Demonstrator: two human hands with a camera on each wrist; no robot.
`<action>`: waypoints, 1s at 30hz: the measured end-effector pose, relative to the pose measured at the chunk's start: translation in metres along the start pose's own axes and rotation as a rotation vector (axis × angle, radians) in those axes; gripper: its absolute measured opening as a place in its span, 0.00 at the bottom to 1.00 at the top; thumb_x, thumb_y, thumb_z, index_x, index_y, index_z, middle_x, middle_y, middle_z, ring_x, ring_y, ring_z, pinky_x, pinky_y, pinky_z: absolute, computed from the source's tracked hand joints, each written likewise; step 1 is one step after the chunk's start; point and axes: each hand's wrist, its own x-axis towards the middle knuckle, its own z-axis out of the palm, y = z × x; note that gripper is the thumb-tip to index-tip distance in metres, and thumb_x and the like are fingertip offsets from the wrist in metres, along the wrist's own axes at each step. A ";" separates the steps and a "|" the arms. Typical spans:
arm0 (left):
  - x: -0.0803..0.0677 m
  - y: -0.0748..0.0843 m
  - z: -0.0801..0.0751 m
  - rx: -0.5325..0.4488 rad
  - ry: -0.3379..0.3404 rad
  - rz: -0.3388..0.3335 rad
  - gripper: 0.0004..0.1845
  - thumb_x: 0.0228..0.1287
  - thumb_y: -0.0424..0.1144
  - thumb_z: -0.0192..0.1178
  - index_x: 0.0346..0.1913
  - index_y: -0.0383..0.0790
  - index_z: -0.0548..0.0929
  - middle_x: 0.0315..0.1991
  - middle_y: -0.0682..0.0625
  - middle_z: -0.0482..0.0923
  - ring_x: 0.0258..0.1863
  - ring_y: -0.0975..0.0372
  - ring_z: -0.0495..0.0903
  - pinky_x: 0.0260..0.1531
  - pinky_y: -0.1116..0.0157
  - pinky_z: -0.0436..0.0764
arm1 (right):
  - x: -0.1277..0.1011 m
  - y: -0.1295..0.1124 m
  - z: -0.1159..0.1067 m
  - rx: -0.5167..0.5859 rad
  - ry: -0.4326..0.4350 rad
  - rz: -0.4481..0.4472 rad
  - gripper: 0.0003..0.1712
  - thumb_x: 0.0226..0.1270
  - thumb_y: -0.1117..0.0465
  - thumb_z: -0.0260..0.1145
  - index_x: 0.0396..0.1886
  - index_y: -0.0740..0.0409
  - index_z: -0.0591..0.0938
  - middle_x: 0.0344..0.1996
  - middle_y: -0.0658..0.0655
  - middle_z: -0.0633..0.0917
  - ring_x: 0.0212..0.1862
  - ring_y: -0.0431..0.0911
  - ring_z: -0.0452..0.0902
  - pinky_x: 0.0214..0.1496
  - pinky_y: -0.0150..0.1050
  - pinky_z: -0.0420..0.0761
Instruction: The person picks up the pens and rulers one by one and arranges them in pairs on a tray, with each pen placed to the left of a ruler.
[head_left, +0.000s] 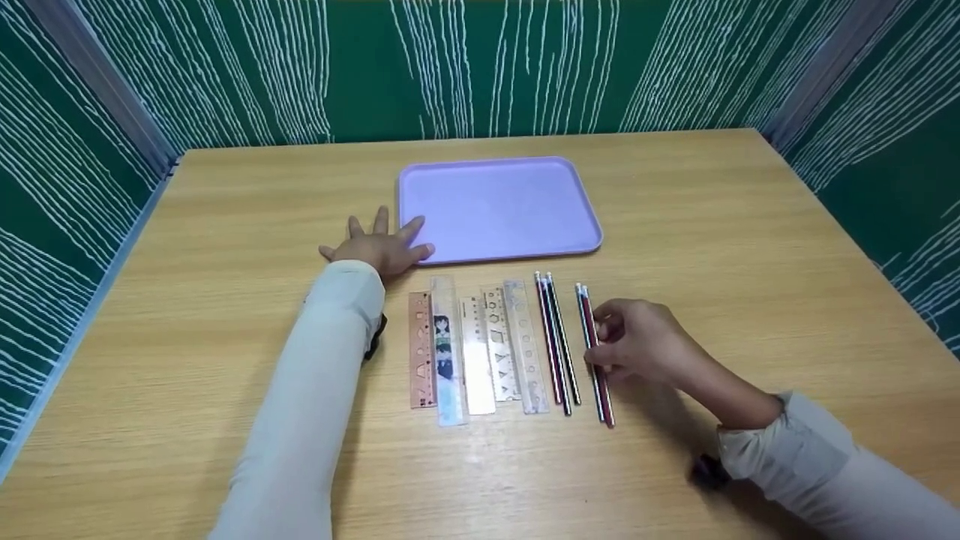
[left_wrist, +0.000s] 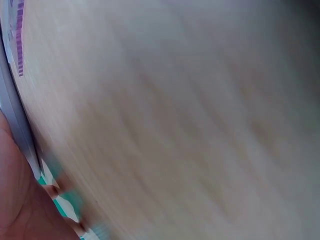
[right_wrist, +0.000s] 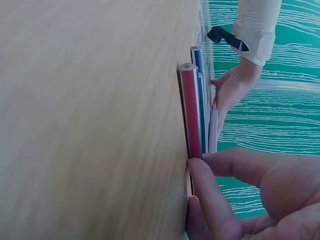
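Note:
My left hand (head_left: 375, 249) lies with spread, straight fingers at the near left corner of a purple tray (head_left: 499, 210), thumb and index finger over its rim. In the left wrist view only part of that hand (left_wrist: 20, 200) shows beside the tray's edge. On the right, my right hand (head_left: 645, 341) pinches a pair of striped pencils (head_left: 602, 401) lying on the table; the right wrist view shows thumb and fingers around a red pencil (right_wrist: 190, 110). Three more pencils (head_left: 556, 337) lie close together just left of that pair.
Several rulers lie side by side left of the pencils, among them a pink ruler (head_left: 421, 352), a cartoon-printed ruler (head_left: 448, 390) and a clear ruler (head_left: 527, 352). Everything is on a wooden table (head_left: 187, 337). Green walls with white streaks (head_left: 360, 75) surround it.

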 end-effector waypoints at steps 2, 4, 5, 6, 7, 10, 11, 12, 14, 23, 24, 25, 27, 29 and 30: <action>0.002 -0.001 0.000 0.005 0.008 0.006 0.41 0.68 0.77 0.42 0.79 0.80 0.39 0.84 0.51 0.21 0.79 0.38 0.17 0.62 0.18 0.29 | 0.000 0.000 0.001 -0.023 0.015 -0.017 0.28 0.54 0.69 0.76 0.56 0.72 0.78 0.38 0.62 0.84 0.32 0.44 0.86 0.32 0.40 0.90; 0.003 -0.003 0.001 0.009 0.018 0.007 0.41 0.68 0.77 0.42 0.79 0.80 0.39 0.84 0.50 0.21 0.79 0.38 0.18 0.61 0.17 0.29 | 0.001 -0.001 0.001 -0.038 0.024 -0.030 0.27 0.53 0.70 0.75 0.54 0.71 0.79 0.38 0.61 0.84 0.32 0.44 0.84 0.32 0.39 0.90; 0.004 -0.003 0.001 0.013 0.022 0.007 0.41 0.68 0.77 0.41 0.79 0.80 0.39 0.84 0.50 0.21 0.79 0.37 0.18 0.61 0.17 0.30 | 0.001 -0.001 0.002 -0.038 0.025 -0.034 0.27 0.53 0.70 0.75 0.54 0.71 0.79 0.37 0.61 0.84 0.33 0.44 0.84 0.32 0.39 0.90; 0.005 -0.004 0.001 0.010 0.023 0.006 0.41 0.68 0.77 0.41 0.79 0.80 0.40 0.84 0.50 0.21 0.79 0.37 0.18 0.61 0.17 0.29 | 0.001 -0.001 0.002 -0.038 0.024 -0.035 0.27 0.53 0.70 0.75 0.54 0.70 0.79 0.38 0.61 0.84 0.33 0.44 0.84 0.32 0.39 0.90; 0.005 -0.004 0.001 0.009 0.023 0.004 0.41 0.68 0.77 0.41 0.79 0.80 0.39 0.84 0.51 0.21 0.79 0.38 0.18 0.61 0.17 0.29 | 0.002 -0.001 0.002 -0.037 0.023 -0.036 0.27 0.53 0.70 0.76 0.54 0.70 0.79 0.38 0.61 0.85 0.33 0.44 0.85 0.32 0.39 0.90; 0.005 -0.004 0.002 0.005 0.022 0.003 0.41 0.68 0.77 0.42 0.79 0.80 0.40 0.84 0.51 0.21 0.79 0.38 0.18 0.61 0.17 0.29 | 0.002 -0.001 0.002 -0.044 0.021 -0.036 0.27 0.54 0.70 0.76 0.54 0.70 0.80 0.38 0.61 0.85 0.33 0.44 0.85 0.33 0.38 0.90; 0.004 -0.003 0.002 0.004 0.019 0.003 0.41 0.68 0.77 0.42 0.79 0.80 0.40 0.84 0.51 0.21 0.79 0.38 0.18 0.61 0.18 0.29 | 0.002 -0.001 0.001 -0.040 0.017 -0.031 0.27 0.54 0.70 0.77 0.54 0.70 0.79 0.39 0.61 0.85 0.33 0.44 0.85 0.33 0.39 0.90; 0.004 -0.003 0.001 0.002 0.017 0.003 0.41 0.68 0.77 0.42 0.79 0.80 0.40 0.84 0.51 0.21 0.79 0.38 0.18 0.62 0.18 0.29 | 0.002 -0.001 0.001 -0.042 0.013 -0.026 0.28 0.54 0.69 0.77 0.55 0.70 0.79 0.39 0.62 0.85 0.33 0.44 0.85 0.33 0.39 0.90; 0.003 -0.004 0.001 -0.001 0.015 0.003 0.41 0.68 0.77 0.42 0.79 0.80 0.40 0.84 0.51 0.21 0.80 0.38 0.18 0.62 0.18 0.29 | 0.002 -0.001 0.000 -0.028 -0.003 -0.008 0.30 0.55 0.69 0.77 0.57 0.70 0.78 0.40 0.62 0.84 0.34 0.45 0.85 0.34 0.40 0.90; -0.002 -0.002 0.000 0.001 0.013 -0.004 0.41 0.69 0.76 0.42 0.79 0.79 0.40 0.84 0.51 0.22 0.80 0.38 0.19 0.63 0.18 0.31 | 0.003 -0.001 -0.009 0.093 -0.084 0.054 0.35 0.59 0.69 0.76 0.65 0.70 0.74 0.42 0.60 0.80 0.36 0.46 0.85 0.38 0.45 0.91; -0.003 -0.001 0.000 0.001 0.012 -0.006 0.41 0.69 0.76 0.42 0.79 0.79 0.39 0.84 0.51 0.22 0.80 0.38 0.19 0.63 0.18 0.31 | 0.003 0.000 -0.010 0.102 -0.087 0.053 0.35 0.60 0.69 0.75 0.65 0.70 0.73 0.43 0.59 0.79 0.36 0.46 0.85 0.38 0.46 0.91; -0.004 0.000 -0.001 0.002 0.012 -0.006 0.41 0.69 0.76 0.42 0.79 0.79 0.40 0.84 0.51 0.22 0.80 0.38 0.19 0.63 0.18 0.31 | 0.003 0.001 -0.011 0.112 -0.091 0.052 0.35 0.60 0.69 0.75 0.66 0.70 0.73 0.43 0.59 0.79 0.36 0.46 0.85 0.38 0.46 0.91; -0.005 0.002 -0.001 0.008 0.005 -0.007 0.41 0.69 0.76 0.41 0.79 0.79 0.39 0.84 0.51 0.21 0.80 0.38 0.19 0.63 0.18 0.31 | 0.003 0.002 -0.012 0.134 -0.099 0.051 0.35 0.62 0.69 0.73 0.68 0.70 0.71 0.43 0.59 0.78 0.36 0.46 0.84 0.37 0.47 0.91; -0.006 0.003 -0.001 0.011 0.001 -0.003 0.41 0.69 0.76 0.41 0.79 0.80 0.39 0.84 0.51 0.21 0.80 0.38 0.19 0.63 0.18 0.31 | 0.003 0.004 -0.013 0.152 -0.107 0.049 0.35 0.63 0.69 0.72 0.68 0.70 0.70 0.43 0.59 0.78 0.34 0.45 0.84 0.37 0.47 0.91; -0.007 0.004 -0.002 0.009 0.000 -0.001 0.41 0.69 0.76 0.41 0.79 0.79 0.39 0.84 0.51 0.21 0.80 0.38 0.19 0.64 0.19 0.31 | 0.003 0.005 -0.013 0.162 -0.113 0.047 0.35 0.63 0.69 0.71 0.68 0.71 0.70 0.43 0.58 0.77 0.34 0.45 0.83 0.36 0.47 0.91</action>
